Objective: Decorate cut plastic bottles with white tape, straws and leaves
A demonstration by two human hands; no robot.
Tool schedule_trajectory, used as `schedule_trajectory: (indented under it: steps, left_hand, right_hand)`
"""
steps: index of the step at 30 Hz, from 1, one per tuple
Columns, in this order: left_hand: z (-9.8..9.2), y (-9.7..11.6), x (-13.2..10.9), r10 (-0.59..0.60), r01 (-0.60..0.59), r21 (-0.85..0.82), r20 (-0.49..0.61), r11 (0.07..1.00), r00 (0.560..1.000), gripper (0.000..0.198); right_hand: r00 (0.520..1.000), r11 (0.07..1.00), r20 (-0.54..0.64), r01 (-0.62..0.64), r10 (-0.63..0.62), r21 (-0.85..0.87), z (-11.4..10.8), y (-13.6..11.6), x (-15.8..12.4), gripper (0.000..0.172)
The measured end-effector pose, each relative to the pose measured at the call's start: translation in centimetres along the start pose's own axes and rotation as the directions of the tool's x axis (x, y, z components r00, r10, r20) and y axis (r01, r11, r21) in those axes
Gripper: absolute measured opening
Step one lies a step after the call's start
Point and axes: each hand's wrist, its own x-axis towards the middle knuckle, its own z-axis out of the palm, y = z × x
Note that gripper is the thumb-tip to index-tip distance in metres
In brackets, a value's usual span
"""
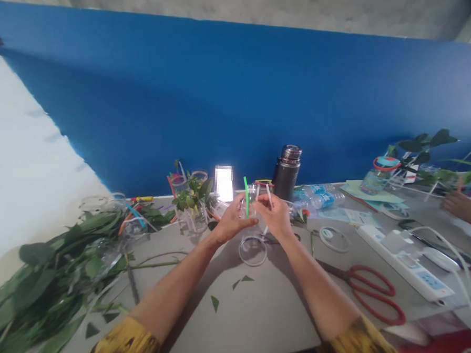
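Note:
My left hand [233,219] is wrapped round a small clear plastic container, partly hidden by the fingers. A green straw [246,195] stands upright at it, in front of the left fingers. My right hand [276,216] is closed at the container's other side, its fingers on a pale straw [269,195] that sticks up and leans left. Below both hands a clear ring-shaped lid or rim [252,251] lies on the grey table [251,325]. Small cut leaf pieces [215,303] lie nearer to me.
Leafy branches [37,271] cover the table's left side. A cup with leaves [194,216], a lit phone [224,184] and a dark thermos [286,174] stand behind. At right are red-handled scissors [375,294], a power strip [404,264], water bottles [323,199] and another person's hand [461,204].

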Motion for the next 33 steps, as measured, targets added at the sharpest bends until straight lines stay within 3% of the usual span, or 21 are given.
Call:
schedule_trajectory:
  steps: [10, 15, 20, 26, 29, 33]
  left_hand:
    - [0.1, -0.3, -0.3, -0.031, 0.039, 0.080, -0.095, 0.996, 0.995, 0.100]
    - [0.1, -0.5, -0.2, 0.018, -0.005, 0.121, -0.102, 0.993, 0.995, 0.095]
    - [-0.2, -0.4, -0.2, -0.016, 0.026, 0.091, -0.114, 0.995, 0.993, 0.099]
    - [-0.5, 0.6, -0.5, -0.074, 0.081, 0.038, -0.151, 0.996, 0.986, 0.097]
    - [-0.6, 0.8, -0.6, -0.117, 0.117, -0.008, -0.124, 0.993, 0.985, 0.095]
    - [-0.6, 0.2, -0.4, -0.076, 0.075, -0.018, -0.063, 0.997, 0.995, 0.085]
  right_hand:
    - [0.999, 0.999, -0.034, -0.026, 0.025, -0.029, 0.2, -0.2, -0.2, 0.031]
    - [0.998, 0.997, 0.002, -0.070, 0.070, 0.031, 0.6, 0.3, -0.1, 0.034]
    - [0.988, 0.978, 0.023, -0.155, 0.153, 0.143, 0.2, 0.9, 0.3, 0.042]
    - [0.968, 0.967, 0.133, -0.228, 0.212, 0.115, -0.3, 1.5, 0.5, 0.050]
    - [0.931, 0.946, 0.238, -0.307, 0.276, 0.103, -0.3, 1.5, 0.3, 0.047]
    - [0.881, 0.909, 0.324, -0.400, 0.345, 0.119, -0.3, 1.4, 0.2, 0.048]
